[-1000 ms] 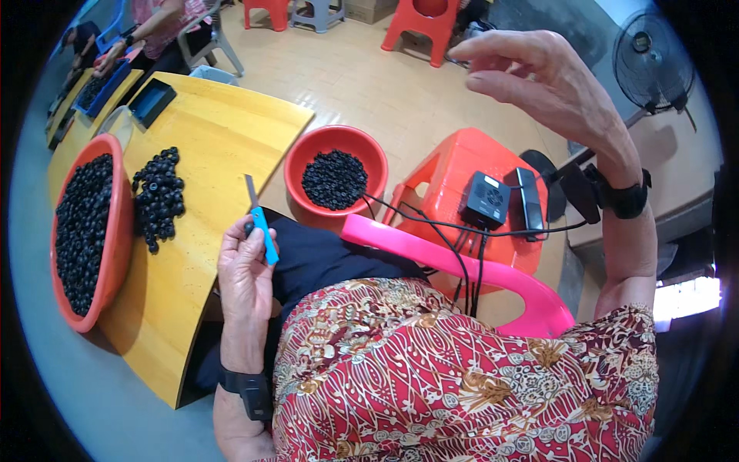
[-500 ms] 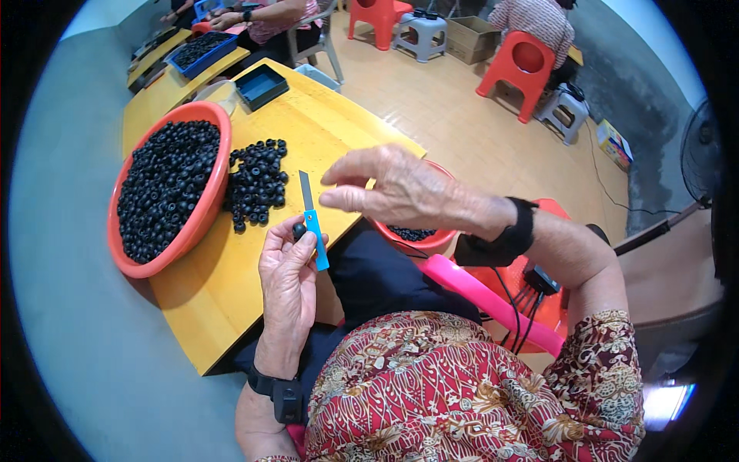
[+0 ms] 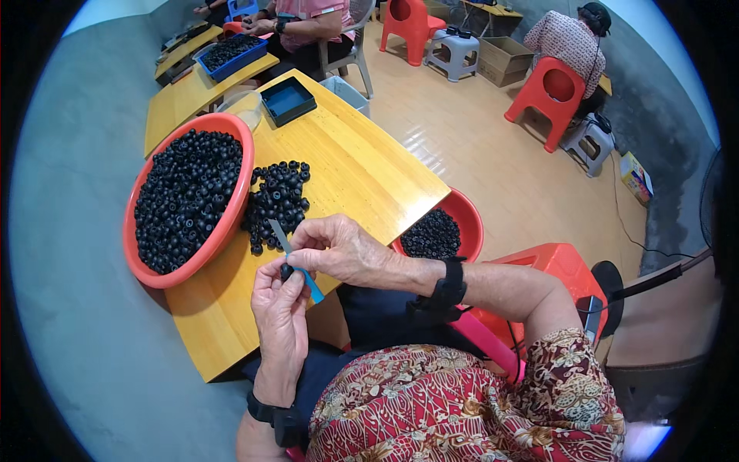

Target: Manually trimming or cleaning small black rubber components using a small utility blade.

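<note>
While the left hand (image 3: 282, 317) is pinching a small black piece (image 3: 286, 271) at the yellow table (image 3: 369, 177), the right hand (image 3: 339, 250) is gripping a blue-handled knife (image 3: 314, 289) just beside it.

Black wristbands (image 3: 449, 283) go with a patterned red shirt (image 3: 462, 400) and navy trousers (image 3: 377, 312)

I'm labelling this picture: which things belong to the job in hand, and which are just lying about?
Apparently in the job: blue-handled knife; black piece in left hand; loose black pieces; left red basin; right red basin.

Apparently lying about: cardboard box; colourful carton.
</note>
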A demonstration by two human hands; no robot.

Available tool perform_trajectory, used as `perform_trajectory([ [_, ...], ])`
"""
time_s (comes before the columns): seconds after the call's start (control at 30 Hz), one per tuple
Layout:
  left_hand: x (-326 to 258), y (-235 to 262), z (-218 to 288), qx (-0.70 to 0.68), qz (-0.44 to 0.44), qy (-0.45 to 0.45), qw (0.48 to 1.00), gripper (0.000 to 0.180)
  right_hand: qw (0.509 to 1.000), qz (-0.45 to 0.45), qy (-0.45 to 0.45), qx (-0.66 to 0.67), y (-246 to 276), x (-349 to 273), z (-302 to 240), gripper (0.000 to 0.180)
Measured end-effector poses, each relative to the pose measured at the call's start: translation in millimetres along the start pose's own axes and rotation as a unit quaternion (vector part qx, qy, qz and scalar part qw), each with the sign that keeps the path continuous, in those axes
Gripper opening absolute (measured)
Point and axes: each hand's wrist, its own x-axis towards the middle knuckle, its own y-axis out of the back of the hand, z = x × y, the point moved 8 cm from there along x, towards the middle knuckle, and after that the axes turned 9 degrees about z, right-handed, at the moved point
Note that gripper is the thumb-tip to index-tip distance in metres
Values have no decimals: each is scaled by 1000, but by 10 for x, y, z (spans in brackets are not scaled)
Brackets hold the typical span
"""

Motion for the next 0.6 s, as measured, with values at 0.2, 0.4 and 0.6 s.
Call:
perform_trajectory([
  [0.2,47,-31,-15,12,24,23,999,25,997,57,31,29,83,52,40,19],
  [0.4,50,9,76,63,58,16,996,35,996,80,-14,41,212,139,157,11],
  [0.6,43,-38,74,76,58,16,995,34,988,104,25,115,281,94,-39,8],
])
